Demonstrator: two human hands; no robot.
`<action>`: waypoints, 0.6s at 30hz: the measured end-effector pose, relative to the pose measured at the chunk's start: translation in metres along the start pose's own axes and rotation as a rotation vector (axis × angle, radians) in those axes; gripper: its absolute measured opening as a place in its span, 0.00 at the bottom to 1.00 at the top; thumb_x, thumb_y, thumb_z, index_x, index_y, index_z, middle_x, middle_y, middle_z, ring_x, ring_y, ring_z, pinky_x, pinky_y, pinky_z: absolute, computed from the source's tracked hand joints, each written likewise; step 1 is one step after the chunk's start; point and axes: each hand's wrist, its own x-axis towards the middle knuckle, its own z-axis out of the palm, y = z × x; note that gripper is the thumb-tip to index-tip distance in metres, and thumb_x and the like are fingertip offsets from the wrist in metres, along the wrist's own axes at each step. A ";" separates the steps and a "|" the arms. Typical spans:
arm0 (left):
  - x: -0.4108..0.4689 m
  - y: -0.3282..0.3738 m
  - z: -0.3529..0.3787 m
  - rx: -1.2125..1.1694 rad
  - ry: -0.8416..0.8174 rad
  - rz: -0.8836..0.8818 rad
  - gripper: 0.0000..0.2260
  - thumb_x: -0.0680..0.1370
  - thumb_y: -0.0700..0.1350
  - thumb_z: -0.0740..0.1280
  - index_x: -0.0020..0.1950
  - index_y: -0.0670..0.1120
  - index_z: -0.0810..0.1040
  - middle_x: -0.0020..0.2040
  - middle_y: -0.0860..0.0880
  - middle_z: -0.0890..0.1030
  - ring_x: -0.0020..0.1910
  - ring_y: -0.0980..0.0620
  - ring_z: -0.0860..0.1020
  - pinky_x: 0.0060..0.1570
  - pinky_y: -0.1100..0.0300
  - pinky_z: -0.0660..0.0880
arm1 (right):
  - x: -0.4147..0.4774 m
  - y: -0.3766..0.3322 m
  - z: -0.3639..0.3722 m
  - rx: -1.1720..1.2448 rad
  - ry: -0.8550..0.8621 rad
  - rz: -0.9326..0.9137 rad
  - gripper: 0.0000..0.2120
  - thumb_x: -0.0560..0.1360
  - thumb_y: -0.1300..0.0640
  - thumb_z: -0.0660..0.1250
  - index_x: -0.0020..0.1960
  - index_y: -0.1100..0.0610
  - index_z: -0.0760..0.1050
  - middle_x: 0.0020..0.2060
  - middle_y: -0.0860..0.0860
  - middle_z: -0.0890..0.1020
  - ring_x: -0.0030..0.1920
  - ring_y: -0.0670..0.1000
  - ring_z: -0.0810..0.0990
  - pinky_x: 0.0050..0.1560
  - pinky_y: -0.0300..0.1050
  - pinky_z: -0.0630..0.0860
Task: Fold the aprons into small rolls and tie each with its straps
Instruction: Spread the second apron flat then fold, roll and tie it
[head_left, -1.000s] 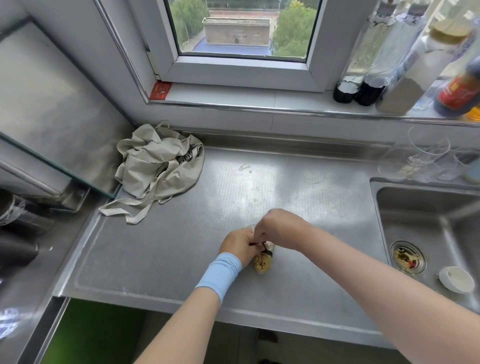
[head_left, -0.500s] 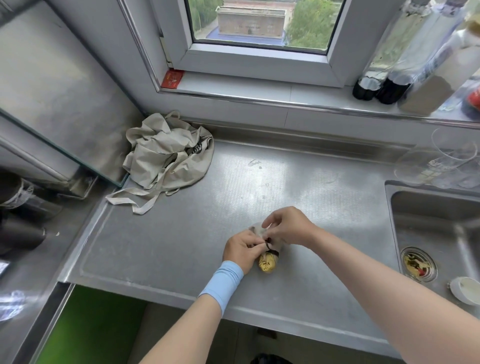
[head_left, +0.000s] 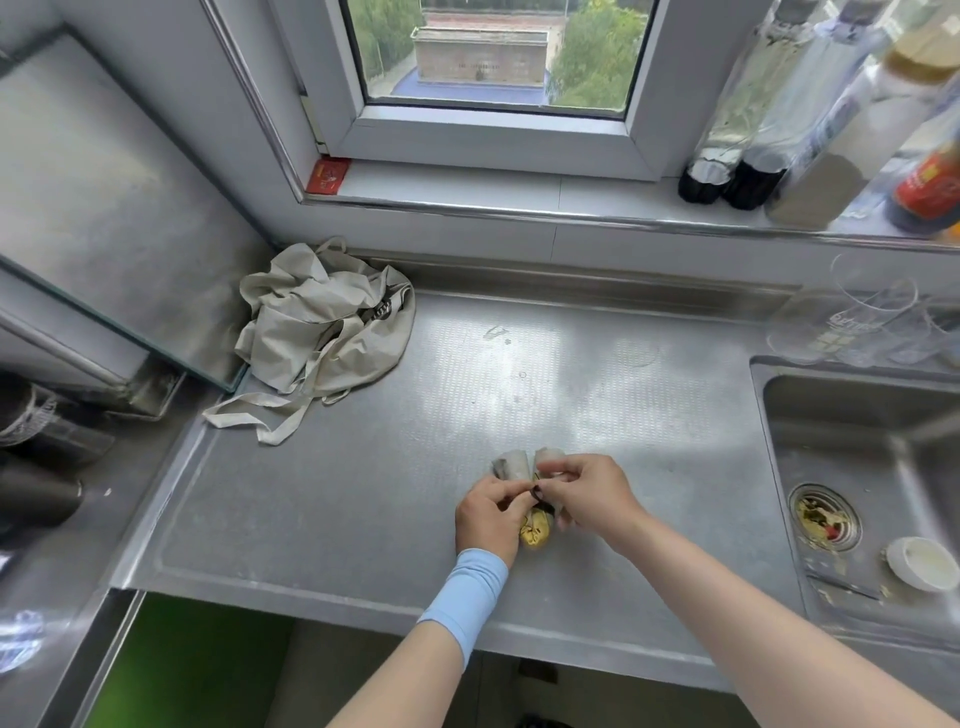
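Right hand (head_left: 587, 499) has drawn off to its own side since a second ago, uncovering the pale far end of the rolled apron (head_left: 513, 464). Roll lies on the steel surface (head_left: 597, 395) between the two hands, yellow end nearest the person. Left hand (head_left: 488, 514) and right hand each pinch a thin black strap (head_left: 539, 496) over the roll's middle.

Crumpled apron (head_left: 327, 327) sits well beyond and to the left of the left hand, in the corner, straps trailing. Sink (head_left: 779, 415) lies to the right of the right hand; window (head_left: 493, 52) and bottles (head_left: 748, 130) stand beyond both hands.

Knot — too small to make out; fingers hide the roll's middle. Bottles are cut off at the top edge — glasses (head_left: 857, 322) are blurred.
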 end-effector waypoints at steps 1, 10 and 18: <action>-0.001 0.000 0.001 -0.004 0.010 0.007 0.04 0.71 0.44 0.76 0.42 0.53 0.87 0.34 0.58 0.78 0.38 0.64 0.77 0.39 0.74 0.69 | 0.000 0.000 0.000 -0.015 0.007 0.004 0.09 0.71 0.63 0.73 0.49 0.55 0.82 0.38 0.59 0.85 0.25 0.51 0.79 0.24 0.36 0.70; 0.003 0.003 -0.005 -0.082 -0.197 -0.166 0.06 0.72 0.41 0.72 0.40 0.53 0.81 0.40 0.51 0.82 0.39 0.55 0.78 0.47 0.59 0.77 | -0.020 0.017 0.011 -0.227 0.113 -0.265 0.10 0.66 0.61 0.71 0.42 0.48 0.77 0.39 0.45 0.80 0.36 0.43 0.79 0.40 0.33 0.74; 0.008 0.009 -0.013 -0.132 -0.360 -0.273 0.03 0.77 0.41 0.68 0.45 0.48 0.82 0.41 0.50 0.81 0.42 0.54 0.78 0.48 0.59 0.77 | -0.022 0.034 0.020 -0.335 0.256 -0.497 0.08 0.66 0.64 0.76 0.39 0.53 0.81 0.35 0.40 0.75 0.37 0.43 0.77 0.38 0.37 0.74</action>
